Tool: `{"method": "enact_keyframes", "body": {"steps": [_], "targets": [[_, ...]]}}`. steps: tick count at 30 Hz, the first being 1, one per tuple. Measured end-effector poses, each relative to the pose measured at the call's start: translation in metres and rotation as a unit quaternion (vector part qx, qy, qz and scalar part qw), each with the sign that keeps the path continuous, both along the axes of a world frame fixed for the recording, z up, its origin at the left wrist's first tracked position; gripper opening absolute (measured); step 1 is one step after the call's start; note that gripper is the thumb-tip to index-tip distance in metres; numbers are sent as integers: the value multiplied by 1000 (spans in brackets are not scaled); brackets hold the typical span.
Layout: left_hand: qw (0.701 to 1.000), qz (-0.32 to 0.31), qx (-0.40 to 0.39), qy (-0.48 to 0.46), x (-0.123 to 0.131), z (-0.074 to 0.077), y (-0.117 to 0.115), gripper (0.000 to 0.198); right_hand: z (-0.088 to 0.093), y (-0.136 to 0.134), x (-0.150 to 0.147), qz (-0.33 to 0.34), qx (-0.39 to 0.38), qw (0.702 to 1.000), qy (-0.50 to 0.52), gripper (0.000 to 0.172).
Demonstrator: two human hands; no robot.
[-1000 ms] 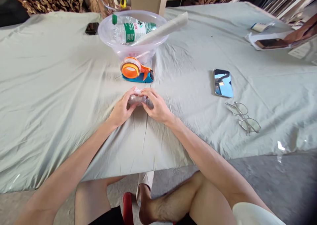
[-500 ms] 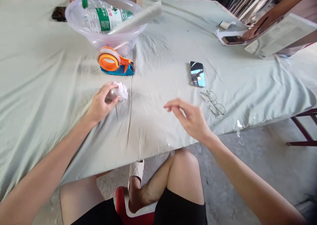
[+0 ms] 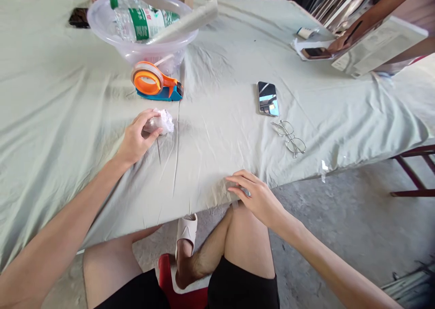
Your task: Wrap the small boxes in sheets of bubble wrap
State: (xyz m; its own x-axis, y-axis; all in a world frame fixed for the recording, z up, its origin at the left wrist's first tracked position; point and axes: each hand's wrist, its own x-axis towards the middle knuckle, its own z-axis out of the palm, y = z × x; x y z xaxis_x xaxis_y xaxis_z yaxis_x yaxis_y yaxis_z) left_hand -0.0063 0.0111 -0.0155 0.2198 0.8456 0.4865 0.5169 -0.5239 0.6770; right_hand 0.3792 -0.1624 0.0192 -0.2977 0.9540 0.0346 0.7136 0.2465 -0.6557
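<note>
My left hand (image 3: 136, 137) is closed around a small bundle in clear bubble wrap (image 3: 166, 121) resting on the cloth-covered table (image 3: 207, 132). Thumb and fingers grip its sides; what is inside the wrap cannot be made out. At the front table edge, above my knee, is my right hand (image 3: 258, 199), its fingers and thumb apart. It seems to hold nothing. A small clear strip, apparently tape (image 3: 235, 204), hangs from the edge just beside it. Behind the bundle stands an orange and blue tape dispenser (image 3: 159, 84) with a roll on it.
A translucent basin (image 3: 142, 50) holds a green-labelled plastic bottle (image 3: 147, 23) and a plastic roll (image 3: 190, 22). To the right lie a phone (image 3: 268, 99) and eyeglasses (image 3: 290, 137). Another person's hand (image 3: 340, 44) is at the far right, by another phone (image 3: 316, 53).
My right hand has come down toward me, from above the table to its front edge. My left hand still grips the bundle in the same place. The view has shifted slightly.
</note>
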Motion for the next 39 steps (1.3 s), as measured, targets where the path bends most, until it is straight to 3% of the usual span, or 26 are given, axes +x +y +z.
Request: {"method": "enact_keyframes", "body": {"steps": [8,17,24,31,34,36,39], "targets": [[1000,-11,-11,-16,0,1,1,40,6,21,-1,-8,-106,994,-20,23],[999,-33,-3,-25,0,-2,4,42,22,37,-2,87,-159,980,-86,24],[999,-31,2,-13,0,-3,4,38,34,28,17,77,-197,977,7,23],[1000,-23,1,13,0,0,3,38,64,-5,19,-21,-234,971,39,33],[1000,-26,2,13,0,-1,3,39,78,-13,19,-51,-203,976,68,36],[1000,-26,1,13,1,-2,4,39,88,-12,14,-53,-173,977,113,28],[1000,-27,2,10,1,-2,4,37,98,5,-10,7,-133,966,222,19]]}}
